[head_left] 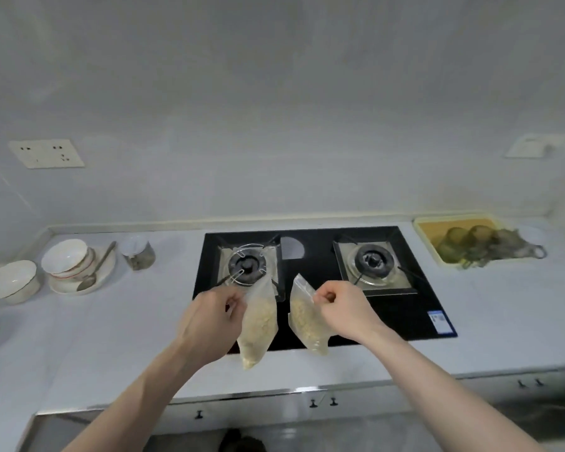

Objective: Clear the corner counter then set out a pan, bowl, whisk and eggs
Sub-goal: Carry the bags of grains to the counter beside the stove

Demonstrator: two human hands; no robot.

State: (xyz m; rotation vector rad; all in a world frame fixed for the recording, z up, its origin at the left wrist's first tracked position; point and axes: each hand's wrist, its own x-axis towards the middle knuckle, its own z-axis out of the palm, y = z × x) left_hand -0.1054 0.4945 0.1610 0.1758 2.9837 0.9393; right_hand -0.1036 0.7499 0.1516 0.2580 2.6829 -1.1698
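Left of the left hand's fingers (232, 308), well apart from them on the bench (118, 327), stand a white bowl (12, 282), a stack of bowls on a plate (69, 261) with a spoon (95, 269) leaning in it, and a small jar (138, 252); any swing of the arm that way would likely knock the stack, since it sits tilted. The left hand (209, 321) has its fingers closed in a pinch on the top edge of a clear bag of pale grains (258, 324), which hangs free below the fingers, over the front of the black hob (405, 314). The grip takes only a thin strip of slick film, so the bag could slip out, or its seal could give and spill grains over the burner (247, 264) just beyond the fingertips. The right hand (343, 308) mirrors this: fingers curled tight on the upper corner of a second bag of grains (307, 321), hanging tilted just left of them and near the first bag without touching it. The same slip or split seems the risk here, and the two bags may bump if carried together. Far right of these fingers, a yellow tray (431, 243) holds glasses (463, 239). No pan, whisk or eggs are in view; the clearing step appears unfinished.
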